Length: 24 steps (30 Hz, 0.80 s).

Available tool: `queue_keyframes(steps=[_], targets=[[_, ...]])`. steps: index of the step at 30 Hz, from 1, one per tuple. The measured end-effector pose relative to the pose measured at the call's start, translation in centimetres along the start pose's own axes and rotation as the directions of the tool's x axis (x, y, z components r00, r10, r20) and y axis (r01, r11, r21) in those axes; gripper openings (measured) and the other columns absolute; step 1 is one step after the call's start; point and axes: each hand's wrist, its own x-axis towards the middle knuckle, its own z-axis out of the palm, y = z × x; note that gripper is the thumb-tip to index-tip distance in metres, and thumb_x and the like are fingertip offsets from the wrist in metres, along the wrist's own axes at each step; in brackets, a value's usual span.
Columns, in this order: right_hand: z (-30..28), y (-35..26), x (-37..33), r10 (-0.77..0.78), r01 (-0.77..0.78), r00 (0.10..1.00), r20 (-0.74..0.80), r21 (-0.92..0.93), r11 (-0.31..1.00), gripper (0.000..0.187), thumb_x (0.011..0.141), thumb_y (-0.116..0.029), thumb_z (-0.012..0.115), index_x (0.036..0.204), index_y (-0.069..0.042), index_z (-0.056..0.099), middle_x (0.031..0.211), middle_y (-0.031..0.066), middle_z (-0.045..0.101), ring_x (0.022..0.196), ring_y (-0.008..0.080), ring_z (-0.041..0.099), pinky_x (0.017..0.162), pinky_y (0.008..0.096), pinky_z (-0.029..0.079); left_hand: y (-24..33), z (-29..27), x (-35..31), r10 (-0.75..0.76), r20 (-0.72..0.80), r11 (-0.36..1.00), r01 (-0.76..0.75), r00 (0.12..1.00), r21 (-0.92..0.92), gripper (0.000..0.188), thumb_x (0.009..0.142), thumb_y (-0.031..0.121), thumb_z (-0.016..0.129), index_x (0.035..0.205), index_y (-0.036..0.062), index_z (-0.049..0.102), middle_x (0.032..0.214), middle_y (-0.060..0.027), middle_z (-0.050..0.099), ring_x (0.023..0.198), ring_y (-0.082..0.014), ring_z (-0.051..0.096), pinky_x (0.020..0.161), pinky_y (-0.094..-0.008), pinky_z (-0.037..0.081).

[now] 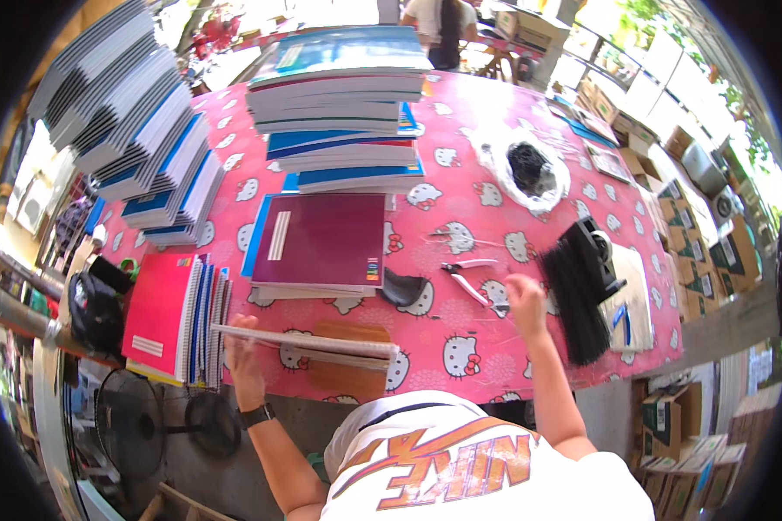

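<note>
My left hand [245, 360], with a dark watch on its wrist, grips one end of a spiral notebook [313, 339]. The notebook is seen nearly edge-on, above a brown wooden board [349, 375]. My right hand [527, 304] is raised with its fingers closed; whatever they hold, if anything, is too small to make out. Left of it lie cutting pliers [473, 285] with pale pink handles. On its other side is a brush-like bundle of black strands [573, 300]. A dark grey curved piece [404, 287] rests beside a stack topped by a purple notebook [321, 239].
Tall notebook stacks [343, 104] stand at the back, with more leaning stacks [139, 130] at far left. Spiral notebooks with a red cover [158, 304] lie at near left. A white bag with black contents [530, 169] sits back right. Another person [447, 26] is beyond the pink table [456, 187].
</note>
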Motion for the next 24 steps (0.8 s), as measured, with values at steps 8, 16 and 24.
queue_keyframes(steps=[8, 16, 24], targets=[[0.4, 6.0, -0.1, 0.079, -0.078, 0.996, -0.030, 0.034, 0.996, 0.015, 0.088, -0.012, 0.057, 0.098, 0.000, 0.056, 0.077, 0.0149, 0.059, 0.070, 0.0252, 0.057, 0.066, 0.0346, 0.046, 4.9, 7.7, 3.3, 0.164, -0.322, 0.986, -0.146, 0.932, 0.081, 0.013, 0.091, 0.014, 0.052, 0.089, 0.0032, 0.057, 0.082, -0.0014, 0.054, 0.079, -0.0104, 0.052, 0.080, -0.0274, 0.040], [-5.9, -13.3, 0.0, -0.183, -0.081, 0.901, 0.393, 0.566, 0.820, 0.023, 0.092, -0.002, 0.048, 0.114, -0.002, 0.054, 0.073, 0.0020, 0.052, 0.064, 0.0086, 0.046, 0.058, 0.0237, 0.041, 8.3, 13.1, -2.8, 0.616, 0.126, 0.293, -0.374, 0.778, 0.880, 0.075, 0.087, 0.051, 0.053, 0.141, 0.0035, 0.032, 0.144, -0.0173, 0.031, 0.134, -0.0324, 0.025, 0.108, -0.0576, 0.002], [-6.7, -17.4, -1.1, -0.450, 0.130, 0.810, 0.376, 0.633, 0.763, 0.026, 0.080, 0.000, 0.064, 0.106, -0.005, 0.063, 0.090, 0.0089, 0.059, 0.075, 0.0176, 0.059, 0.064, 0.0280, 0.048, 6.2, 18.7, -4.3, 0.143, 0.538, 0.257, -0.557, 0.830, 0.790, 0.056, 0.076, 0.042, 0.066, 0.121, 0.0114, 0.055, 0.098, -0.0024, 0.053, 0.106, -0.0193, 0.050, 0.103, -0.0655, 0.001]])
